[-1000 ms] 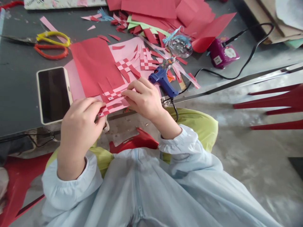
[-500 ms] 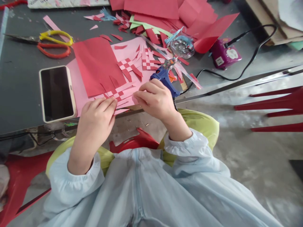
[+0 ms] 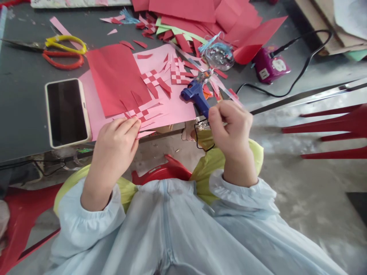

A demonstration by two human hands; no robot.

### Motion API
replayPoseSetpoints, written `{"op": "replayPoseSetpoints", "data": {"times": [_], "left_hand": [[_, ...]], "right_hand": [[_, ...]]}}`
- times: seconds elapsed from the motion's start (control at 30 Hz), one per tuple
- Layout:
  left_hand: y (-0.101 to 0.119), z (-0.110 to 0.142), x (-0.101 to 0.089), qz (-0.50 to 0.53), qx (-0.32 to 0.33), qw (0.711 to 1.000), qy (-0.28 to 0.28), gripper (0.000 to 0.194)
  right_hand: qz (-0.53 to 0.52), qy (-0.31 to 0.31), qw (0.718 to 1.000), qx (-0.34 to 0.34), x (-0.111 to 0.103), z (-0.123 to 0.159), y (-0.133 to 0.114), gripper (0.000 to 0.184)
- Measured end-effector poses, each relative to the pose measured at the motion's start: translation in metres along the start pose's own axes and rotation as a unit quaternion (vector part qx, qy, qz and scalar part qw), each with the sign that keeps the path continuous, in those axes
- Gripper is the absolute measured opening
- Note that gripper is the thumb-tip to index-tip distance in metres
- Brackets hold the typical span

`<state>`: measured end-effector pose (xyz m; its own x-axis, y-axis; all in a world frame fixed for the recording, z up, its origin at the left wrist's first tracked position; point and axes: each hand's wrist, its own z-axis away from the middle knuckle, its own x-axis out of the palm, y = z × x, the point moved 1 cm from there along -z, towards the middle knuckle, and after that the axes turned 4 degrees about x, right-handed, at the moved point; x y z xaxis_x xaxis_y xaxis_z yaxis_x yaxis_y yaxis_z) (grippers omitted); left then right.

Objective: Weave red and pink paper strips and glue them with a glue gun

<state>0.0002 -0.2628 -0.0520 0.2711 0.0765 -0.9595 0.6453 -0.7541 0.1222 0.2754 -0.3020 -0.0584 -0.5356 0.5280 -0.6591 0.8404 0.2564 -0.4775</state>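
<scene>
My left hand [image 3: 116,143] is at the table's front edge, fingers together on a red-and-pink woven paper piece [image 3: 139,113] with loose strip ends. Its thumb is mostly hidden. My right hand [image 3: 231,128] is curled round the handle end of a blue glue gun [image 3: 196,95], near the table's edge. Under the woven piece lie a red paper sheet [image 3: 113,80] and a larger pink sheet [image 3: 182,110]. Two more checkered woven pieces, one of them [image 3: 151,80] beside the red sheet, lie farther back among cut strips.
A phone [image 3: 68,112] and scissors [image 3: 64,53] lie on the left. Red paper sheets [image 3: 183,9] are piled at the back. A clear dish [image 3: 220,55] of small bits stands near a purple box [image 3: 271,65] with a black cable. Red stools stand around the table.
My right hand has left the woven paper's strips and moved right to the glue gun's handle, closing on it. My left hand stays on the woven paper.
</scene>
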Motion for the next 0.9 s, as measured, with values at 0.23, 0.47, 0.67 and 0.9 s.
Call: {"op": "replayPoseSetpoints", "data": {"times": [0.23, 0.47, 0.67, 0.9], "left_hand": [[0.0, 0.0, 0.001, 0.017, -0.016, 1.0, 0.002, 0.038], [-0.003, 0.0, 0.001, 0.025, -0.032, 0.999, 0.03, 0.039], [-0.011, -0.002, 0.003, 0.067, -0.077, 0.993, 0.052, 0.038], [-0.011, -0.005, 0.002, 0.06, -0.08, 0.994, 0.043, 0.037]], "right_hand": [[0.028, -0.112, 0.993, 0.003, -0.007, 0.012, -0.001, 0.033], [0.082, -0.281, 0.956, 0.029, -0.013, 0.042, 0.009, 0.033], [0.057, -0.206, 0.977, 0.015, -0.008, 0.046, 0.008, 0.032], [0.064, -0.122, 0.99, -0.022, -0.001, 0.027, 0.014, 0.031]]}}
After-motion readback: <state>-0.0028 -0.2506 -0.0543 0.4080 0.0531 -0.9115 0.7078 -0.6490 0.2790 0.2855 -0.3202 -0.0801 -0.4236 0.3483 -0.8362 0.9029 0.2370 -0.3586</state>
